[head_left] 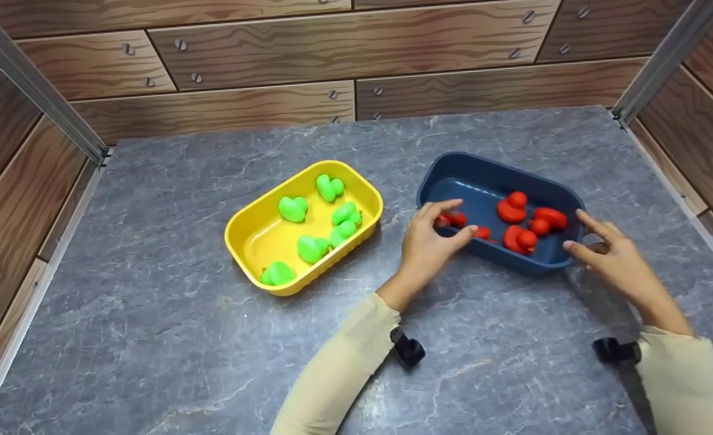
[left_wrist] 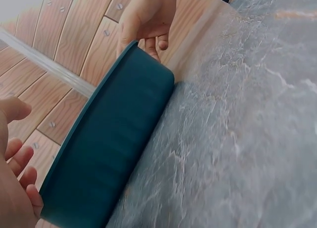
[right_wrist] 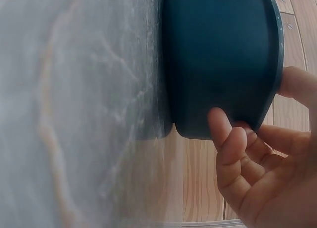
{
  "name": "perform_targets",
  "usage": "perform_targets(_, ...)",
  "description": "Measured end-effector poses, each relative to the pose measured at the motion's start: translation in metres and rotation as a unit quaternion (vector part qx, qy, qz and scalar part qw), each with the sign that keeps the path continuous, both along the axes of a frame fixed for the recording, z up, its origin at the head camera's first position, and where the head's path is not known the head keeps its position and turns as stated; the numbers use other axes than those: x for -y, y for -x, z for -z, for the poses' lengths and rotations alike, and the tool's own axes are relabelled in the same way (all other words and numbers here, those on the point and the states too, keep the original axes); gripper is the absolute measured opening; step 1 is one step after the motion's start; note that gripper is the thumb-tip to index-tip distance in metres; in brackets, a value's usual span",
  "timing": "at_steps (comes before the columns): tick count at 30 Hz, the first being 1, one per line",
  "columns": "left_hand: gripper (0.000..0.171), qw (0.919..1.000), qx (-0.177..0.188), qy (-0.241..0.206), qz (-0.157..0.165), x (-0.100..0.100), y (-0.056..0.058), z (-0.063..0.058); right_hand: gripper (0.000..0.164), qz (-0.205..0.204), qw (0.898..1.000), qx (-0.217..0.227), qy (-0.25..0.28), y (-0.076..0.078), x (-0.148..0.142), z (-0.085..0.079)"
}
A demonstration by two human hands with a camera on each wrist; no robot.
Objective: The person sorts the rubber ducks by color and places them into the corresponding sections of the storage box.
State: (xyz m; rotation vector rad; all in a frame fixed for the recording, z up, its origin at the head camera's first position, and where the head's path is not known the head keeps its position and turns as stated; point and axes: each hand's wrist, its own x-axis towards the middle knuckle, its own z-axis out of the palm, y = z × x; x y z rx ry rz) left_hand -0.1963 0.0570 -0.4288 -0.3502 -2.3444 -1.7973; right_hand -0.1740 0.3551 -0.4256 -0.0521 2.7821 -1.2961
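A navy blue tub (head_left: 495,175) stands on the right part of the table and holds several red toy ducks (head_left: 512,208). My left hand (head_left: 426,241) is at the tub's left end, thumb and fingers spread apart above the rim, partly covering the ducks there. In the left wrist view, its lower fingers (left_wrist: 34,198) touch or nearly touch the tub's end. At the opposite end, my right hand (head_left: 619,260) has its fingertips against the outer wall and rim, which the right wrist view also shows. Neither hand holds a duck.
Left of the blue tub stands a yellow tub (head_left: 257,241) with several green toy ducks (head_left: 293,209) inside. Both tubs are on a grey marbled table (head_left: 151,338). Wood-patterned panels (head_left: 356,48) and metal posts (head_left: 42,90) enclose the table's back and sides.
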Motion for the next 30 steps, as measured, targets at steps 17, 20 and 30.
perform_targets(17, 0.044, 0.9988, -0.020, -0.045, -0.003, 0.036, -0.009, -0.006, 0.070, -0.004, 1.000, -0.009, -0.007, 0.000, 0.000, 0.001)
perform_targets(20, 0.044, 0.9989, -0.027, -0.038, 0.000, 0.039, -0.011, -0.009, 0.070, -0.001, 1.000, -0.007, -0.006, 0.000, 0.001, 0.000)
perform_targets(30, 0.045, 0.9985, -0.042, -0.030, 0.016, 0.049, -0.018, -0.013, 0.066, -0.005, 0.999, -0.042, -0.031, -0.004, 0.006, -0.007)
